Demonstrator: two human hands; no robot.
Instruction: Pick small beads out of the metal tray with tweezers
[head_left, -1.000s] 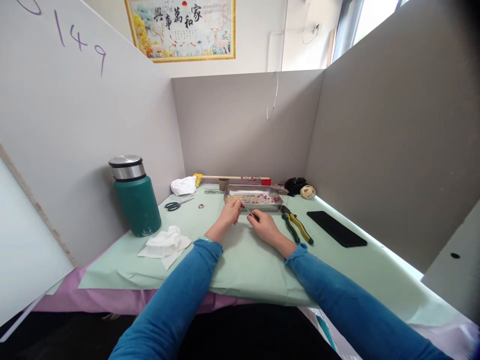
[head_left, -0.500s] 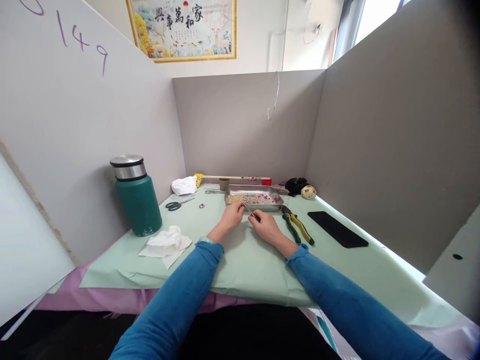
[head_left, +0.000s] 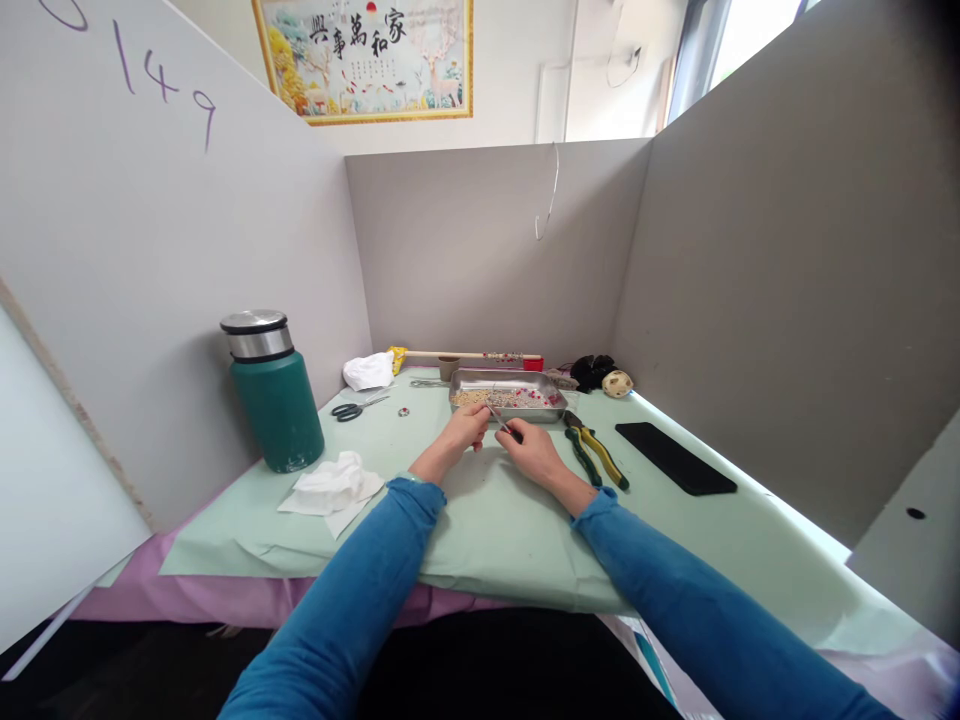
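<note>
Fingers closed in a pinch, my left hand is at the near edge of a metal tray; whatever it holds is too small to make out. My right hand grips a slim metal tool with a dark handle, its thin tip pointing up and left toward the left fingertips. Gold, silvery and red beads lie spread in the tray just beyond both hands. To the right of my right hand rest green-and-yellow pliers.
A green bottle stands at left, with crumpled tissue in front and black-handled scissors beyond. A small ring-like piece lies near the scissors. On the right is a black phone. A wooden stick lies behind the tray.
My left hand has shifted slightly down and left, its lower fingers now curled more visibly. My right hand and the tool have hardly moved.
</note>
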